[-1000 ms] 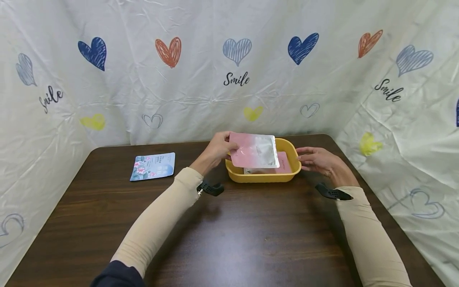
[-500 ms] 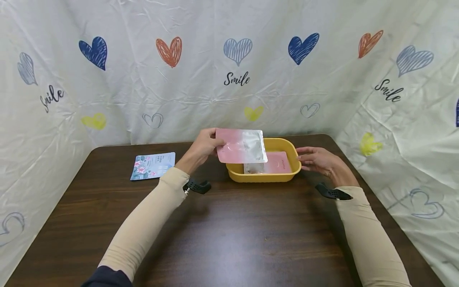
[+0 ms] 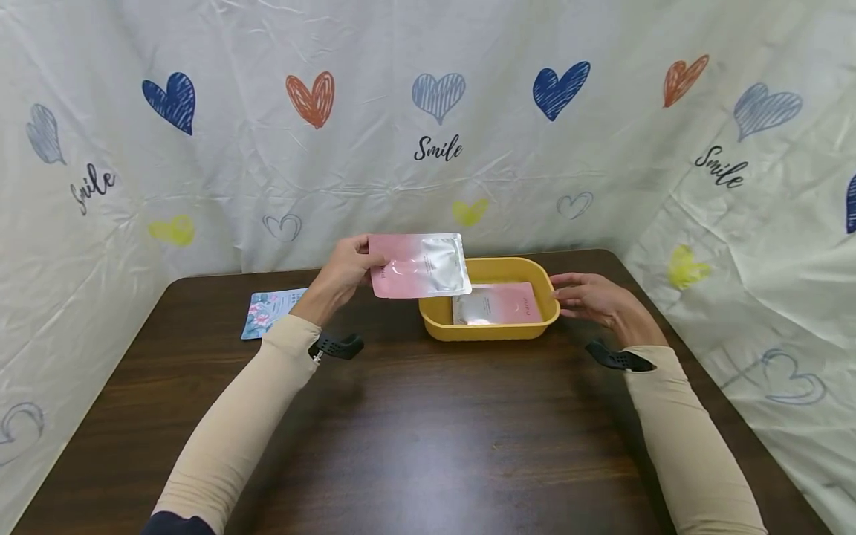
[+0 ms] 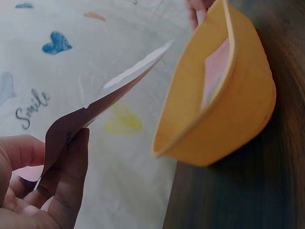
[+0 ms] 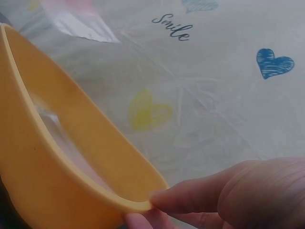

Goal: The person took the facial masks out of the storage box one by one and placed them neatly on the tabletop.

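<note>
My left hand (image 3: 341, 271) pinches a pink-and-silver foil sachet (image 3: 417, 266) by its pink end, thumb on the printed face. The sachet is held up, its silver end overlapping the left rim of a yellow basket (image 3: 491, 333) in the head view. Seen from the left wrist, the sachet (image 4: 90, 107) is slightly bent and apart from the basket. Inside the basket lies another pink-and-silver sachet (image 3: 504, 305). At the basket's right end, my right hand (image 3: 595, 301) pinches the rim; the right wrist view has its fingertips (image 5: 159, 199) right at the edge.
A light blue floral sachet (image 3: 264, 310) lies on the dark wooden table (image 3: 428, 431) at the left, partly covered by my left forearm. Behind the table and along its sides hangs a white cloth (image 3: 374, 163) printed with hearts.
My left hand has carried the pink sachet left, away from over the basket, uncovering more of the sachet inside. My left forearm now overlaps the blue sachet. The right hand stays at the rim.
</note>
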A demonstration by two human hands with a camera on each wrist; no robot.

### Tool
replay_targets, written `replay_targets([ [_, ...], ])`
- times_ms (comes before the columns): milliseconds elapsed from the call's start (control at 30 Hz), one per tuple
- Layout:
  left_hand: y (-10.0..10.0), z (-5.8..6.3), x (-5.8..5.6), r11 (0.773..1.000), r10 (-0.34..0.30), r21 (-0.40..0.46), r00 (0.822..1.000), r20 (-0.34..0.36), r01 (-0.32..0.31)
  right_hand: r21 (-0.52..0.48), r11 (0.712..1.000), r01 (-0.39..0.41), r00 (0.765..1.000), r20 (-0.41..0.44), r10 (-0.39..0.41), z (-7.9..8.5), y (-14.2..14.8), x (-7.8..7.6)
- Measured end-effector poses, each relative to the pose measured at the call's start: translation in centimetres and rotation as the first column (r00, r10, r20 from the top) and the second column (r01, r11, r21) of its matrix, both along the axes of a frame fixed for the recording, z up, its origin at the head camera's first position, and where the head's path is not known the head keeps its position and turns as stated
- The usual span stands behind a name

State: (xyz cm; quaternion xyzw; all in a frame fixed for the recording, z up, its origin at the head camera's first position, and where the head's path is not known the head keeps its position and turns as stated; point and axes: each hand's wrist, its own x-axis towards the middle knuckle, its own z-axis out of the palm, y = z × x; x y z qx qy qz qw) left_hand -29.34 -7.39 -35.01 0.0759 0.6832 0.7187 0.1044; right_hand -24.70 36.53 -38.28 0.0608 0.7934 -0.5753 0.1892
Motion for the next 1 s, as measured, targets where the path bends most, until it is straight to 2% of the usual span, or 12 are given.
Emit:
replay_targets([
  [400, -4.6, -1.0, -0.2, 0.998, 0.059, 0.014, 0.997, 0.040, -0.060, -0.032, 0.999, 0.002, 1.000, 0.002, -0.002, 0.0, 0.3, 0.0],
  [767, -8.5, -2.3, -0.5, 0.992, 0.126, -0.027, 0.990, 0.061, -0.124, -0.022, 1.000, 0.006, 1.000, 0.008, -0.006, -0.1, 0.2, -0.1],
  [1000, -9.9, -3.3, -0.9, 0.981, 0.170, -0.104, 0.983, 0.074, -0.162, -0.026, 1.000, 0.005, 1.000, 0.004, -0.005, -0.2, 0.2, -0.2],
])
